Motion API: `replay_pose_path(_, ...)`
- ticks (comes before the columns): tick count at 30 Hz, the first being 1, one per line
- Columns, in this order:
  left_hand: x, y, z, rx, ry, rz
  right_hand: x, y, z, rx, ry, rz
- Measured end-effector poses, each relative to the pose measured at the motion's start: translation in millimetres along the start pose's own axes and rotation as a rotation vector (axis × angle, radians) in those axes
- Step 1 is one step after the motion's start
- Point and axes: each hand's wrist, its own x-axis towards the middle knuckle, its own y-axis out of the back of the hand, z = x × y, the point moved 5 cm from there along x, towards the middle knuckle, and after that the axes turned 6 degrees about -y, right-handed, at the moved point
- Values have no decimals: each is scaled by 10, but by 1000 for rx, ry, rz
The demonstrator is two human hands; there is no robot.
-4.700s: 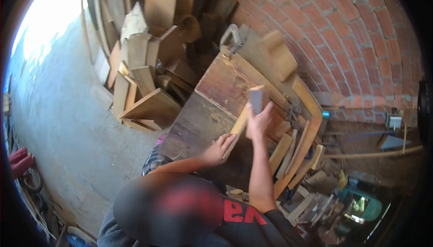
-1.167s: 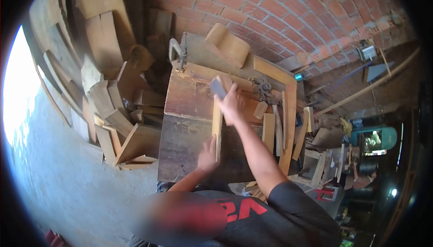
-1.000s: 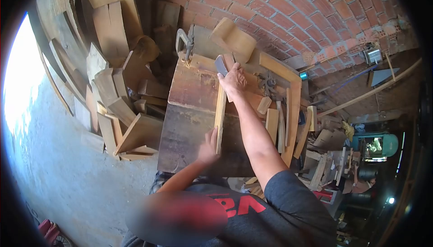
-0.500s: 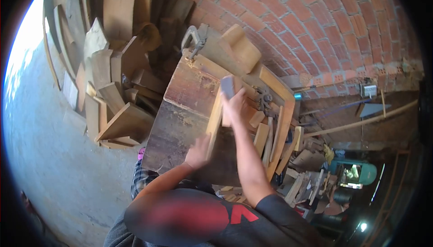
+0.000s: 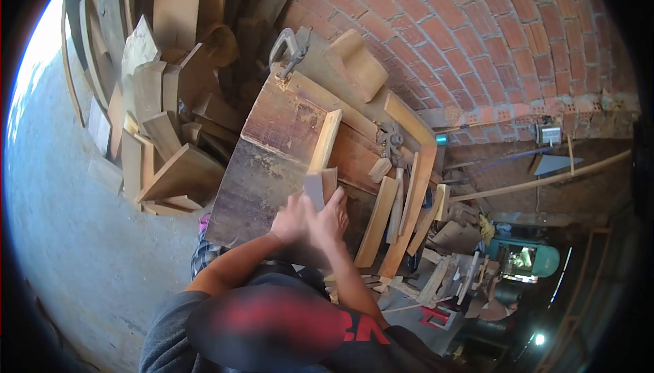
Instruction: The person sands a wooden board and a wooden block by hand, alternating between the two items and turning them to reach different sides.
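A narrow wooden strip (image 5: pixel 325 141) lies on the dark, worn workbench (image 5: pixel 255 175), its far end near a board along the bench's back edge. Gripped in my right hand (image 5: pixel 328 222) is a sanding block (image 5: pixel 321 188), a wooden block with a grey face, resting on the near part of the strip. Close beside it, my left hand (image 5: pixel 291 218) is closed around the near end of the strip, its fingers slightly blurred. The two hands almost touch, and the strip's near end is hidden beneath them.
A metal clamp (image 5: pixel 289 49) grips the bench's far left corner. A curved wooden piece (image 5: pixel 355 63) lies behind, by the brick wall (image 5: pixel 463 46). Several wooden strips (image 5: pixel 377 223) lie on the right. Stacked offcuts (image 5: pixel 184 172) stand on the floor at left.
My right hand has drawn the sanding block along the strip from its far part toward me, close to my left hand. The left hand stays at the near end. The view has shifted slightly.
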Motion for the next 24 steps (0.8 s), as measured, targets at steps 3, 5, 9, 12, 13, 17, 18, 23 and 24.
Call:
replay_pose_path(3,-49,-6,-5,-3,-81,68,685,136,-252,-24,-31,-7)
replay_pose_path(5,-68,40,38,43,-114,105,1449,59,-239,-22,-16,77)
replay_pose_path(9,-81,-29,-50,41,-140,131,2093,127,-611,-35,-58,29)
replay_pose_path(12,-94,-48,-79,44,-143,133,1733,111,-481,-35,0,80)
replay_pose_path(13,-77,-37,-77,42,-131,146,1478,41,-367,-8,52,106)
replay_pose_path(17,-54,-62,-80,12,-73,88,99,-7,-35,-72,142,130)
replay_pose_path(18,-44,-28,-30,-3,-76,94,-95,-11,8,-28,101,62)
replay_pose_path(23,-51,36,24,-14,-62,44,613,48,-182,-26,5,42)
replay_pose_path(24,-58,55,42,-35,-58,46,941,77,-277,-31,-30,7)
